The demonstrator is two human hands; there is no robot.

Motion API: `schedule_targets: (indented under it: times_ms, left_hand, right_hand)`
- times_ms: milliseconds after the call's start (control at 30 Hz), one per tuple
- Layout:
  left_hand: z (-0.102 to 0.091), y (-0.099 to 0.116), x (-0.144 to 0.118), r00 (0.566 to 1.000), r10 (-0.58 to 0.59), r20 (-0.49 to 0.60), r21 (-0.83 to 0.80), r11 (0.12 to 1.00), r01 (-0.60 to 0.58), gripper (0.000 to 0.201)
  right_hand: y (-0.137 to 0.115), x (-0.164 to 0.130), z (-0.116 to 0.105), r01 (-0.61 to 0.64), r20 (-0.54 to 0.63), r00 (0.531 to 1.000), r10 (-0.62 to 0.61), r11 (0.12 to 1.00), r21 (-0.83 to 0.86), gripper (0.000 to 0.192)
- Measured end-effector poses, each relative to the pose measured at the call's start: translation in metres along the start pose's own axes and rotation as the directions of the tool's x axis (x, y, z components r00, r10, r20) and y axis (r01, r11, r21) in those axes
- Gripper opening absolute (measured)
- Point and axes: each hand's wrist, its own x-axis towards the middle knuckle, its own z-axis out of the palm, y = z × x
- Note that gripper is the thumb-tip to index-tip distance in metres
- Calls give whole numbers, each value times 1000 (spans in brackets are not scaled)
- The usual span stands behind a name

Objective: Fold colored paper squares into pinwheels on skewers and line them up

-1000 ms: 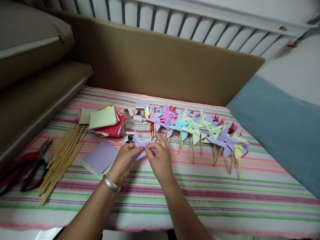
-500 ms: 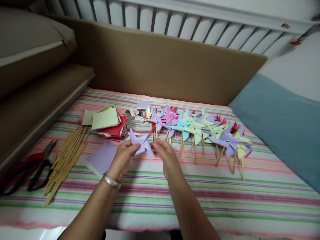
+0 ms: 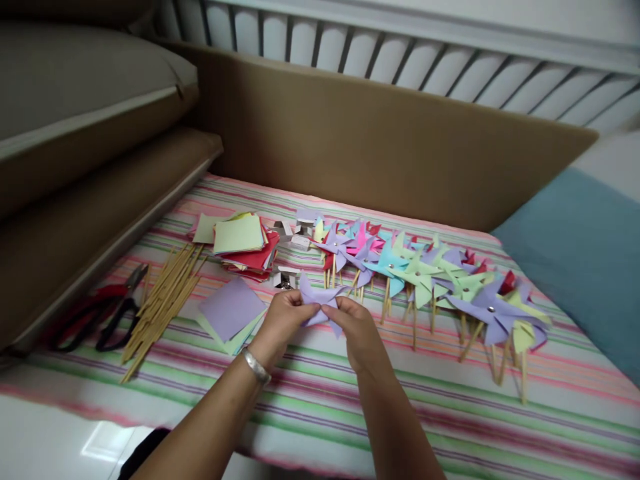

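Count: two hands, left hand [image 3: 281, 321] and right hand [image 3: 358, 332]. One purple paper windmill [image 3: 320, 303] between them. One pair of scissors [image 3: 97, 313]. One bundle of sticks [image 3: 163, 303]; sticks and finished windmills [image 3: 425, 273] too many to count.

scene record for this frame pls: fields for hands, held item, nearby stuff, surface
left hand: left hand grips the purple paper pinwheel at its left side; a bracelet on the wrist
right hand: right hand pinches the same pinwheel at its right side
held item: folded, no stick on it that shows
nearby left: purple paper square, bamboo sticks, scissors, stack of coloured paper
nearby right: row of finished pinwheels on sticks
surface: striped cloth
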Motion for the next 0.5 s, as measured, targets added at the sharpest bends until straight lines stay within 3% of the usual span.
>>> schedule_targets:
  times_ms: [200, 267, 333, 433, 500]
  left_hand:
    - [-5, 13, 0, 997, -12, 78, -61, 998, 17, 15]
    - [-17, 29, 1, 1000, 19, 4, -72, 997, -18, 14]
    - [-36, 49, 1, 985, 68, -157, -125, 988, -88, 16]
    - [-68, 72, 3, 915, 170, -365, -286, 915, -284, 20]
    - [-84, 79, 3, 877, 195, -440, -345, 864, -366, 17]
  right_hand:
    - [-5, -5, 3, 42, -25, 999, -44, 997, -70, 20]
    - [-5, -6, 4, 97, -76, 992, -104, 991, -95, 25]
    - [-2, -5, 5, 137, -120, 979, -164, 970, -202, 29]
    - [4, 5, 12, 201, -66, 962, -267, 847, -492, 24]
    - [6, 15, 22, 262, 58, 945, -320, 641, -722, 23]
